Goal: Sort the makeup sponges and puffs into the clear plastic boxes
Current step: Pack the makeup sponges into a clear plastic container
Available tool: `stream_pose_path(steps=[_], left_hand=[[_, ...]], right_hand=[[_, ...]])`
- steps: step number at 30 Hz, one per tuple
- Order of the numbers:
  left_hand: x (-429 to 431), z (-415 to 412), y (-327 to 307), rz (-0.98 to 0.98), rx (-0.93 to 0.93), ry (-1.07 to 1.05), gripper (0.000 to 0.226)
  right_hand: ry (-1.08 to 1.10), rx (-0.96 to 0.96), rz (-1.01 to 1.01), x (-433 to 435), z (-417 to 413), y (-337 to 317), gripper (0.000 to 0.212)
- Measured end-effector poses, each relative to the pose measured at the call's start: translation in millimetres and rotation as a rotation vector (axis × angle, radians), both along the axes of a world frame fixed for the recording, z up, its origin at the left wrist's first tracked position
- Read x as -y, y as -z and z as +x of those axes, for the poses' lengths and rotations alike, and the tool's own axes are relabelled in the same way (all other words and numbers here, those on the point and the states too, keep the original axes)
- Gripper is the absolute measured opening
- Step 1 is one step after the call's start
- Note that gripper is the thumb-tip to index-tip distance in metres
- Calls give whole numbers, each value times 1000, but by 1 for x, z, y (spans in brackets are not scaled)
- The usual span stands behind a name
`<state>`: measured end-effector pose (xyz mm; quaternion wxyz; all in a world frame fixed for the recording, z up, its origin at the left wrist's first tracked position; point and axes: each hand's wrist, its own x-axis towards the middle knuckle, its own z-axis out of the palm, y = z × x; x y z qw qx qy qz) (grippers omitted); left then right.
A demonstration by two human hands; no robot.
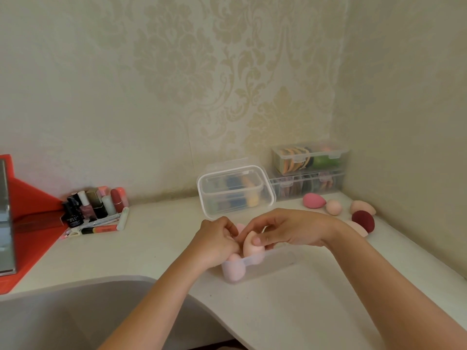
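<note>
On the white table (303,299) sits the open clear box (275,262), part-filled with pink sponges. Over it the right grip (290,231) pinches a peach sponge (251,246). The left grip (214,242) curls beside it; whether it holds anything I cannot tell. The sponge looks light and squashy, so a gentle pinch at its fat middle should suit.

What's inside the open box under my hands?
Pale pink sponges, one pinched by the right hand. It and the left hand cover the back of the box, so the rest is hidden.
</note>
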<state>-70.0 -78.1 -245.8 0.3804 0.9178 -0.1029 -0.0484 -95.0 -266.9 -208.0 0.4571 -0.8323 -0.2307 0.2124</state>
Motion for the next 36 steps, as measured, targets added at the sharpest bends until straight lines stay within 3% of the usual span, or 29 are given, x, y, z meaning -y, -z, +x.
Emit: stream_pose_path(steps=[3,9,14,18,20,25,28,32,34,36], left_hand=[[0,-1,0,4,-1,-14,21],[2,-3,-1,0,-13,-36,23],[2,-5,0,-24,-30,-49,24],[5,-10,-1,-45,-34,-81,38],[6,-18,0,-4,57,-140,46],[6,-31,1,193,376,-272,56],[4,-27,2,195,547,-187,47],[0,-22,-1,5,429,258,20],[-3,-19,-3,28,320,344,18],[-4,-16,-3,95,308,357,17]], right_hand=[[64,-33,-32,-2,4,3,20],[122,107,-311,-15,5,3,11],[162,210,-580,-28,9,5,33],[130,181,-745,-37,13,3,33],[115,175,-770,-38,13,2,33],[81,123,-591,-28,12,2,22],[59,79,-453,-22,10,-1,8],[13,-45,-289,-9,8,-3,11],[21,-103,-167,1,8,-6,12],[211,-10,1,12,12,-13,11]])
